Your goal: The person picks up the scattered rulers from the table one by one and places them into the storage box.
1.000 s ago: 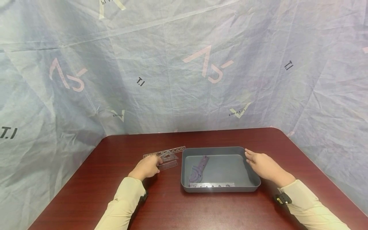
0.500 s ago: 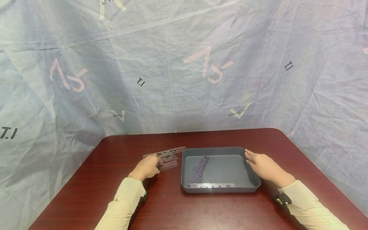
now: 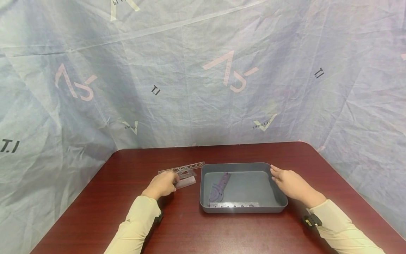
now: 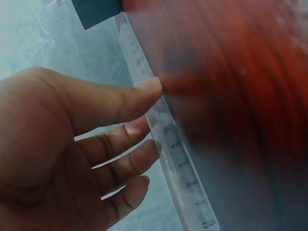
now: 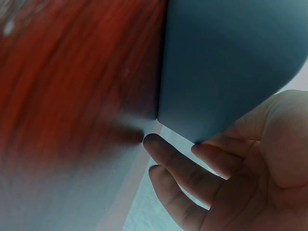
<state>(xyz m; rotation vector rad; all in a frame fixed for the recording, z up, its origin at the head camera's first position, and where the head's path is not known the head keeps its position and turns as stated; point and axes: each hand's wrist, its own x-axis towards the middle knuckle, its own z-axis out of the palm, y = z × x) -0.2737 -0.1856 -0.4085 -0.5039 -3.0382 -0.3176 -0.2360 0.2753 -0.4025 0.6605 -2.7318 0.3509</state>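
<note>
My left hand (image 3: pixel 162 184) pinches a short clear ruler (image 3: pixel 186 182) between thumb and fingers, left of the grey tray (image 3: pixel 244 209). In the left wrist view the thumb lies on the near edge of the ruler (image 4: pixel 185 168), its markings showing. Just behind it on the table are a clear set square (image 3: pixel 189 173) and a long clear ruler with round holes (image 3: pixel 197 165), both partly covered by the hand. My right hand (image 3: pixel 291 183) touches the tray's right side near the rear corner, fingers extended. The right wrist view shows fingertips by the tray's outer wall (image 5: pixel 216 72).
Inside the tray lie a purple protractor ruler (image 3: pixel 219 188) at the left and a clear ruler with holes (image 3: pixel 234 204) along the front wall. The dark red table (image 3: pixel 190 233) ends at a hanging grey sheet (image 3: pixel 190 116) behind.
The short ruler at my left fingers has tilted slightly and looks paler, catching more light. Both hands and the tray stay nearly where they were.
</note>
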